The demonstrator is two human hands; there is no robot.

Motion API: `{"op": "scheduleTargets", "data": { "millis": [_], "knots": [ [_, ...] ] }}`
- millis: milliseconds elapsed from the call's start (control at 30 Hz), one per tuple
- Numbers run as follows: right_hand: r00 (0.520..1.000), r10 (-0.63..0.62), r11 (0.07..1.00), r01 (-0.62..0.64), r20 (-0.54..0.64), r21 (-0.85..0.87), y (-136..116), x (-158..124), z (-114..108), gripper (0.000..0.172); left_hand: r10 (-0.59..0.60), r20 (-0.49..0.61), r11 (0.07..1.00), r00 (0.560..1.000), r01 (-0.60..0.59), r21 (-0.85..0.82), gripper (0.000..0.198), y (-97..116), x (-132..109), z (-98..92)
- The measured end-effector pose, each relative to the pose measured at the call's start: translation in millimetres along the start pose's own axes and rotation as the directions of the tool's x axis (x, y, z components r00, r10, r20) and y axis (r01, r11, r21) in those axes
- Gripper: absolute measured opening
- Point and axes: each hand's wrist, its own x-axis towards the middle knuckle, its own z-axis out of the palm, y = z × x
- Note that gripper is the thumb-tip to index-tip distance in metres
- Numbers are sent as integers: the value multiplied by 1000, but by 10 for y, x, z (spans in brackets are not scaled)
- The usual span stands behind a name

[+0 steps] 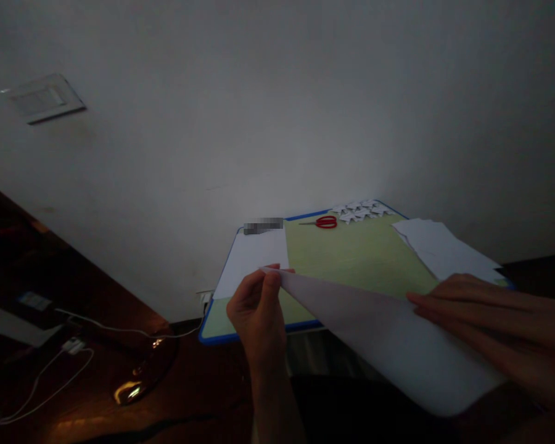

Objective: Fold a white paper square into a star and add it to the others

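Note:
A folded sheet of white paper [379, 327] hangs in the air over the near edge of a pale green table with a blue rim [219, 338]. My left hand [259, 308] pinches its narrow left corner between thumb and fingers. Along the upper edge at the right, my right hand [485, 327] holds the sheet with its long fingers close together. Red-handled scissors [326, 222] lie at the far side of the table. To their right sit several small folded white paper pieces [361, 211].
White sheets [444, 246] are stacked at the table's right side. Another white sheet [254, 256] lies at the left, under a blurred dark object [263, 226]. A wall rises behind the table. White cables [120, 331] run across the floor at left.

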Motion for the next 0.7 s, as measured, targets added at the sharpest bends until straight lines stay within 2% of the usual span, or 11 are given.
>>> {"op": "scheduleTargets", "data": {
  "millis": [200,400,533,700],
  "knots": [
    [998,-58,996,56,-27,-64,58,-27,-10,34,6,-71,1000,997,-4,17,24,-27,1,14],
    [998,-63,998,62,-22,-32,12,29,3,36,14,-162,1000,987,-10,26,20,-42,-36,34],
    [998,-57,998,58,31,-20,-15,47,-19,41,28,-170,999,985,-21,44,19,-26,-75,49],
    [997,-63,998,63,32,25,-34,90,-20,32,32,-159,997,987,-22,69,20,-45,-88,47]
  ]
}}
